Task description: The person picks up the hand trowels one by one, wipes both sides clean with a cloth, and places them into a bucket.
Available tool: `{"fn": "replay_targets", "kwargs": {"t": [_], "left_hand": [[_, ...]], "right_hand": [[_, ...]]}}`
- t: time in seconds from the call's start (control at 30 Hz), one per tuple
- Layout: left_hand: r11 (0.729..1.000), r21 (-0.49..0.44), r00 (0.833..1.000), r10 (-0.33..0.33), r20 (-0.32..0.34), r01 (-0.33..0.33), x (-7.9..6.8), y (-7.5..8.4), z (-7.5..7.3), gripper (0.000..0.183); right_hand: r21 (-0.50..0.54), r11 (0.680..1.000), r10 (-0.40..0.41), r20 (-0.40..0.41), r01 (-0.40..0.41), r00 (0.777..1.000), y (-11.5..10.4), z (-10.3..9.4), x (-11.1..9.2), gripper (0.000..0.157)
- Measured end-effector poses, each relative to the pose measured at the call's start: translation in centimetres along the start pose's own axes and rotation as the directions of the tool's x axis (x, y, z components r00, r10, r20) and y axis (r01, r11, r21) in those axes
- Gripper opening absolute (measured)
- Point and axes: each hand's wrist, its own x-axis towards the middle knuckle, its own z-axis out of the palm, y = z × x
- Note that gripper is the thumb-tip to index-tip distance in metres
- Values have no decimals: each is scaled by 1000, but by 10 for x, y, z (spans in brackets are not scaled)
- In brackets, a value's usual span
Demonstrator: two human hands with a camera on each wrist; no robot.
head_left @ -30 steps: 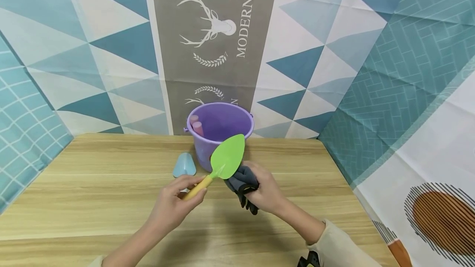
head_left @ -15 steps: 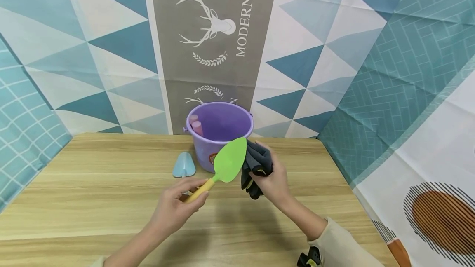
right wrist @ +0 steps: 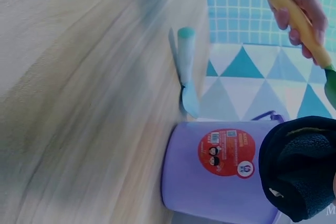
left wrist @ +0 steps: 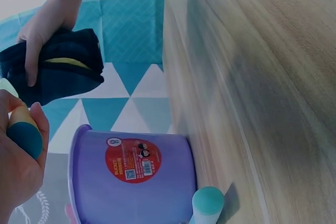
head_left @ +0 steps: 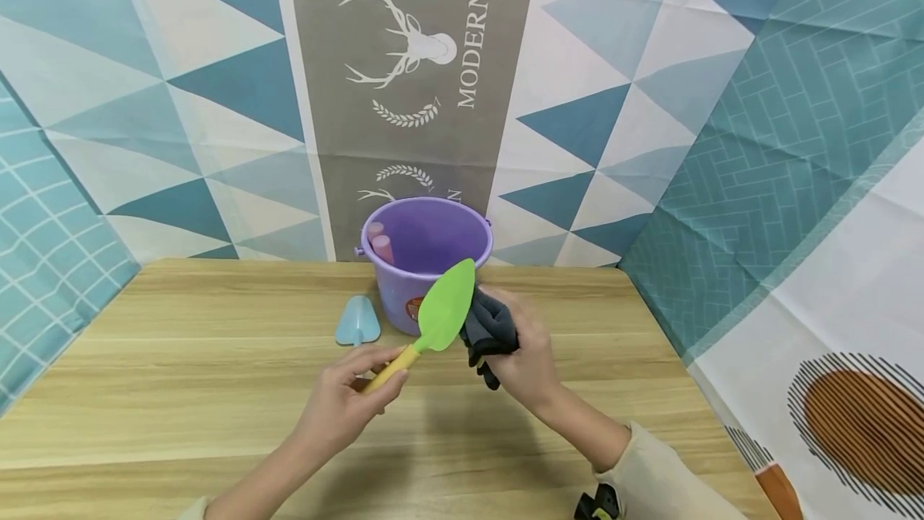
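My left hand point(head_left: 354, 396) pinches the yellow handle of a small trowel point(head_left: 444, 308), its green leaf-shaped blade pointing up and to the right. My right hand point(head_left: 527, 351) grips a bundled pair of dark grey and black work gloves point(head_left: 492, 326) just behind and right of the blade. In the left wrist view the folded gloves point(left wrist: 65, 74) show a yellow stripe, with the thumb lying across them. The right wrist view looks into a glove's cuff opening point(right wrist: 302, 174). Both hands are raised over the table, in front of a purple bucket point(head_left: 397, 291).
Against the patterned backdrop, the bucket stands upright with pink-capped sticks point(head_left: 382, 249) inside at its left. A light blue scoop point(head_left: 358, 319) lies on the wooden table point(head_left: 180, 375) left of the bucket. Patterned cloth walls point(head_left: 765, 143) enclose the back and sides.
My right hand has lifted the gloves up and to the right, then come back slightly left. The trowel blade has turned a little and looks narrower; the left hand has barely moved.
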Motion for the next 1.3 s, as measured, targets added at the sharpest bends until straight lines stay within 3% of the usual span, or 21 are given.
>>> {"fn": "replay_targets", "kwargs": {"t": [0.23, 0.37, 0.63, 0.8, 1.0, 1.3], "left_hand": [[999, -10, 999, -48, -25, 48, 3, 2, -3, 25], [999, -19, 999, -36, -20, 36, 3, 2, -5, 25], [1000, -28, 1000, -13, 11, 13, 1, 0, -9, 24], [999, -53, 997, 0, 72, 4, -1, -2, -8, 24], [995, -97, 993, 38, 115, -27, -1, -1, -6, 26], [989, -139, 990, 76, 122, -59, 0, 3, -5, 28]], "right_hand": [[-33, 996, -86, 86, 89, 993, -3, 5, -6, 56], [-20, 996, -88, 123, 91, 989, -4, 4, -8, 57], [27, 999, 42, -36, -41, 998, 1, -10, 3, 50], [30, 997, 77, -75, -75, 994, 1, -15, 5, 53], [57, 996, 72, -56, -69, 996, -1, -11, 2, 56], [93, 994, -53, -5, 53, 999, 2, -2, -4, 47]]}}
